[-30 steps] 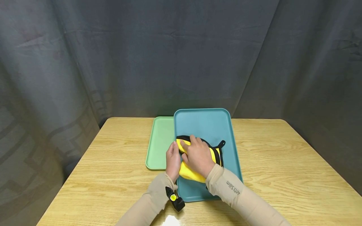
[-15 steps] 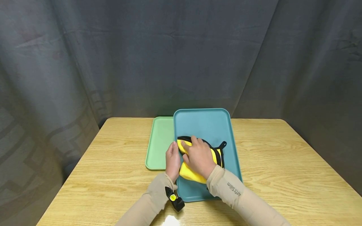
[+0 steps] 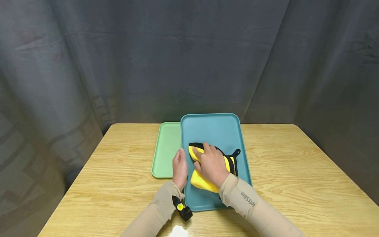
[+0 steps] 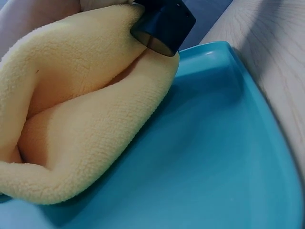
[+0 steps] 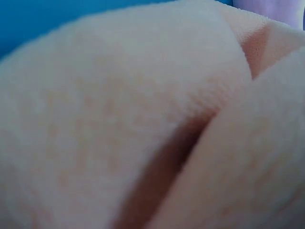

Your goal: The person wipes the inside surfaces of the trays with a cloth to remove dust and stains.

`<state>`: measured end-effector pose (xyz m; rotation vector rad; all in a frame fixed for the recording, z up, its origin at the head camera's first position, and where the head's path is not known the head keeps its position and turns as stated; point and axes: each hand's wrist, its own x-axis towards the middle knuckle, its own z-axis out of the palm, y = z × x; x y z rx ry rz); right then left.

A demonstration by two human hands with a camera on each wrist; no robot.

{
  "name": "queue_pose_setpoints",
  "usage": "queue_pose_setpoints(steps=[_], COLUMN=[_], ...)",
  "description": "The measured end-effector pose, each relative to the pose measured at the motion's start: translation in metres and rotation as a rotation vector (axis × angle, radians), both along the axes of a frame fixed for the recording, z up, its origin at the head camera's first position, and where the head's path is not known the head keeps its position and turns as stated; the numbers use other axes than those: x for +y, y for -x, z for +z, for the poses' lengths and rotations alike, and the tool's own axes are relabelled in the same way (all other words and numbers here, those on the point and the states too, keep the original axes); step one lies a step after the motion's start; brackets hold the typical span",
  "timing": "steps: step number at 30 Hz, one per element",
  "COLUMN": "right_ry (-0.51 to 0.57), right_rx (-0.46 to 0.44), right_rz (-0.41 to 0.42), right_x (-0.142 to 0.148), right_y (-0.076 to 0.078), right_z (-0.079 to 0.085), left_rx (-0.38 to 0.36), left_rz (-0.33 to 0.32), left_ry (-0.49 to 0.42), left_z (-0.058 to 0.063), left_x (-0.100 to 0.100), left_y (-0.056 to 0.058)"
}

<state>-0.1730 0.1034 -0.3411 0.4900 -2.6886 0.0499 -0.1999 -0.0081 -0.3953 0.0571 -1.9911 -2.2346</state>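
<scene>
A blue tray [image 3: 211, 128] lies lengthwise before me in the head view. My left hand [image 3: 180, 168] grips its left rim, thumb uppermost and the other fingers out of sight. On the tray is a folded yellow towel [image 3: 202, 182] with black edging and a black hanging loop at its right corner. My right hand [image 3: 212, 164] holds the bunched towel against the tray, with fingers bent over it. Thick, fluffy folds of the towel [image 4: 95, 124] show in the left wrist view, and fill most of the right wrist view.
A light green tray [image 3: 167, 151] lies to the left, partly covered by the blue one. Both are on a wooden table [image 3: 296, 174]. Grey curtains [image 3: 177, 59] hang behind and at the sides. A black wrist strap with a camera [image 3: 182, 209] is on my left wrist.
My right hand and the towel have slid slightly to the right across the blue tray, away from its left rim. The left hand keeps its hold on the rim.
</scene>
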Motion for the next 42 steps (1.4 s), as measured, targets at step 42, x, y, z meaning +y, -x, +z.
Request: queue_pose_setpoints(steps=[42], right_ry=[0.065], right_rx=[0.009], right_rz=[-0.049], right_x=[0.031], right_y=[0.0], right_z=[-0.005], left_rx=[-0.002], left_rz=[-0.054], left_ry=[0.005], left_z=[-0.005], left_x=[-0.003], left_y=[-0.002])
